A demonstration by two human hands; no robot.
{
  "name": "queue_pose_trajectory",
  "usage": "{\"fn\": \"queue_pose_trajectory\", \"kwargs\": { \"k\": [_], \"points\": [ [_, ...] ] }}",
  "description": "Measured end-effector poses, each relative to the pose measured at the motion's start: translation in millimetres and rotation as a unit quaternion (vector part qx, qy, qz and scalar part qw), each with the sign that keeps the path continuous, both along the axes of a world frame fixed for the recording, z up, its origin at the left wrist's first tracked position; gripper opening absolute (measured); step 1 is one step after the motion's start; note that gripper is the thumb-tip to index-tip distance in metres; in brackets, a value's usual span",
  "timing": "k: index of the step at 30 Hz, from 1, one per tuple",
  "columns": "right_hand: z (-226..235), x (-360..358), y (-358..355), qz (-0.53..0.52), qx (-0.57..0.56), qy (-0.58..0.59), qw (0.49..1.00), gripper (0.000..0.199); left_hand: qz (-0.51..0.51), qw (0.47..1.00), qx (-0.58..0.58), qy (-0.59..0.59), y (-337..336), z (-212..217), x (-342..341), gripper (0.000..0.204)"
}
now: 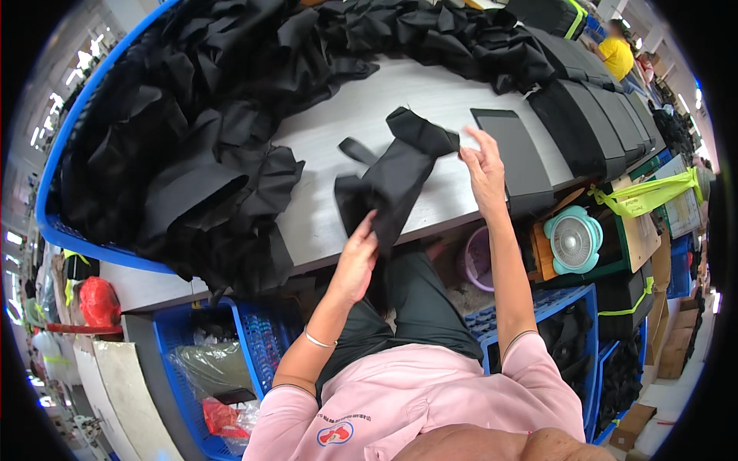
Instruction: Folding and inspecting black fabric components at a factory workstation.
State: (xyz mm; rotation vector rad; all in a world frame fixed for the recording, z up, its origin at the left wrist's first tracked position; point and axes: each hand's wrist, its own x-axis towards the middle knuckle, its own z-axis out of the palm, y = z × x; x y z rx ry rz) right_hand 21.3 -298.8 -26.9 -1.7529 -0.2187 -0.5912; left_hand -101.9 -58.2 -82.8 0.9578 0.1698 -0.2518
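We hold one black fabric piece (400, 177) between our two hands, stretched over the grey worktable (323, 154). Our left hand (355, 261) grips the lower end of the piece at the near table edge, fingers closed around the cloth. Our right hand (484, 165) pinches the upper end with thumb and fingertips, raised a little above the table surface. The piece runs at a slant from the left hand up to the right hand, and one flat strap-like part (355, 150) of it lies to the left on the table.

Just beside the right hand, a flat dark rectangular panel (511, 150) lies on the table. Behind it a row of black stacked pieces (596, 115) runs along the right side of the table. On the left, a big heap of loose black fabric (200, 131) fills a blue bin (58, 154) and spills over the table top, and it goes on along the far edge too.

Under the table edge, to the right of our right forearm, a small turquoise fan (573, 240) stands on a shelf, with a yellow-green strap (646, 194) near it. Blue plastic crates (254, 338) stand on the floor on both sides of our legs. We wear a pink top (415, 399) and a thin bracelet (319, 340) on the left wrist. Far away at the top right, another person in a yellow shirt (616, 55) is there.
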Motion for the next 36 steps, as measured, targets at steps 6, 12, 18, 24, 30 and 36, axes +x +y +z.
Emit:
{"fn": "queue_pose_trajectory", "kwargs": {
  "k": [6,12,18,24,30,36],
  "points": [
    [-35,-65,22,0.000,-0.002,0.125,0.992,0.019,0.217,0.940,0.241,-0.104,29,-10,-18,0.036],
    [-28,-85,86,0.075,-0.002,0.033,0.997,0.013,0.239,0.949,0.171,-0.110,19,-28,57,0.065],
    [-51,-49,94,0.070,-0.012,0.132,0.989,0.030,0.010,0.995,0.084,-0.050,13,-13,81,0.060],
    [-55,-55,74,0.102,0.130,0.200,0.966,0.010,-0.051,0.985,-0.151,-0.059,-8,24,75,0.030],
    [-44,-57,71,0.107,0.163,0.169,0.966,0.011,-0.162,0.977,-0.074,-0.117,-3,24,85,0.037],
    [-53,-60,64,0.106,0.109,0.222,0.963,0.012,-0.145,0.938,0.242,-0.202,-6,47,74,0.040]
  ]
}}
